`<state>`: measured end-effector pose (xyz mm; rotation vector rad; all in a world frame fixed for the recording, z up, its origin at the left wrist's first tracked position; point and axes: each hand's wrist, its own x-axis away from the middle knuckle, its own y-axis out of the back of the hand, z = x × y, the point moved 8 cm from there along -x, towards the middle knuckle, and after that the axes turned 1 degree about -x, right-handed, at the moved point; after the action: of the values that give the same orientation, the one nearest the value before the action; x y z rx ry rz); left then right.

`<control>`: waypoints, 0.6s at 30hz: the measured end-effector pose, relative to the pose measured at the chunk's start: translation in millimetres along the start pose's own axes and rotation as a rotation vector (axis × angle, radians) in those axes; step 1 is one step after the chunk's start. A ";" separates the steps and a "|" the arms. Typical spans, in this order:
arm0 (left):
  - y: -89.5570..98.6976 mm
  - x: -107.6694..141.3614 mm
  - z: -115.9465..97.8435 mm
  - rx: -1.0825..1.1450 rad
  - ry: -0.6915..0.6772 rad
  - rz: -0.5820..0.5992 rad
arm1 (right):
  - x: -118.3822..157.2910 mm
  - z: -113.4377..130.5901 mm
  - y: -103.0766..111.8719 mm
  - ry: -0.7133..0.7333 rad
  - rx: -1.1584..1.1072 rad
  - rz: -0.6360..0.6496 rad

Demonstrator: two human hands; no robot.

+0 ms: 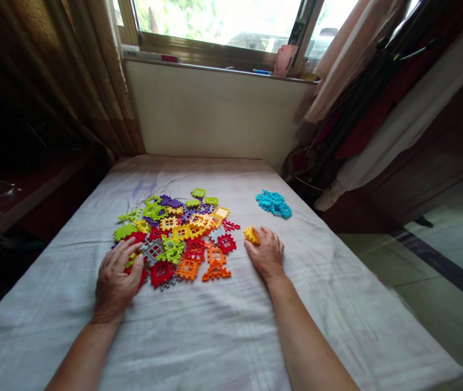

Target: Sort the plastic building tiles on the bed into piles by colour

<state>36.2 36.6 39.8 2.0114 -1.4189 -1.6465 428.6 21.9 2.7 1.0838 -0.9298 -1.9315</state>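
A spread pile of flat, notched plastic pieces in several colours lies on the cloth-covered table (199, 331). My left hand (118, 274) rests at the pile's left edge, its fingers apart over red and green pieces. To the right of the pile, my right hand (267, 251) has its fingers closed on a yellow piece (251, 235) at the cloth. Orange pieces (216, 263) and a dark red piece (226, 244) lie between the hands. Beyond my right hand sits a separate heap of blue pieces (273, 203).
Behind the table is a low wall (215, 108) under a window, with a pink cup (285, 60) on the sill. A curtain (105, 81) hangs at the left. Clothes (362, 141) hang at the right, close to the table's edge.
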 end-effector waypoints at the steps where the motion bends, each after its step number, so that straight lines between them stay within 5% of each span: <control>1: 1.9 -1.2 2.6 0.003 0.012 -0.003 | -0.5 -0.1 -0.9 -0.005 0.009 0.011; 11: 21.3 -5.1 46.9 -0.031 0.152 -0.104 | 0.8 -4.3 8.3 -0.055 0.061 -0.123; 14: 18.6 -4.1 55.1 -0.016 0.202 -0.098 | -0.7 26.8 9.3 0.084 -0.010 -0.117; 18: 14.9 -2.6 59.6 0.020 0.250 -0.109 | -9.6 89.7 -9.6 0.282 -0.110 0.063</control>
<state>-21.6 54.9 29.1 2.2490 -1.2626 -1.3640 350.0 55.8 32.7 1.2089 -0.6854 -1.7029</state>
